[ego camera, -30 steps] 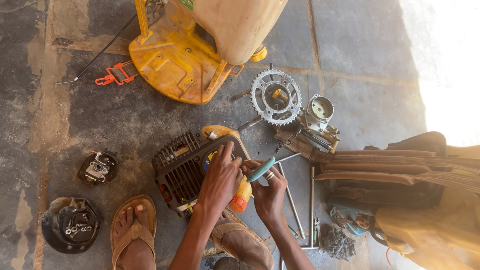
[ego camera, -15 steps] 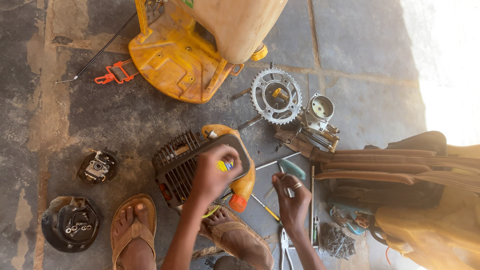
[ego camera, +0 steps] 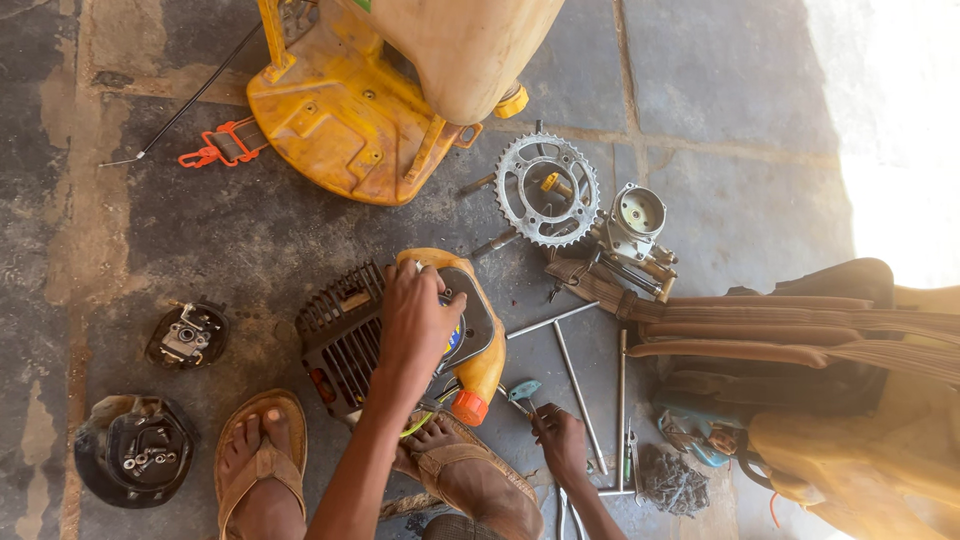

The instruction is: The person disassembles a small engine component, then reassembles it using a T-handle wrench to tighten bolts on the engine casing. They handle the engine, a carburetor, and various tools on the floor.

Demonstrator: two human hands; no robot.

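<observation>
The small engine (ego camera: 400, 335) is now steadied under the spread left hand (ego camera: 418, 322), while the screwdriver (ego camera: 522, 393) has been released beside the lowered, loosely curled right hand (ego camera: 560, 440).

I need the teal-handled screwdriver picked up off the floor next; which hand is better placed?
Probably the right hand: it rests on the floor just below the teal-handled screwdriver. The left hand lies on the small engine, apparently steadying it.

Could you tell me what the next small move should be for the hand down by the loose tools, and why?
Probably lift one tool and bring it up to the small engine. The left hand rests flat on its yellow tank, bracing it, while the right hand is low among the metal rods by a teal-handled screwdriver, apparently choosing one.
</observation>
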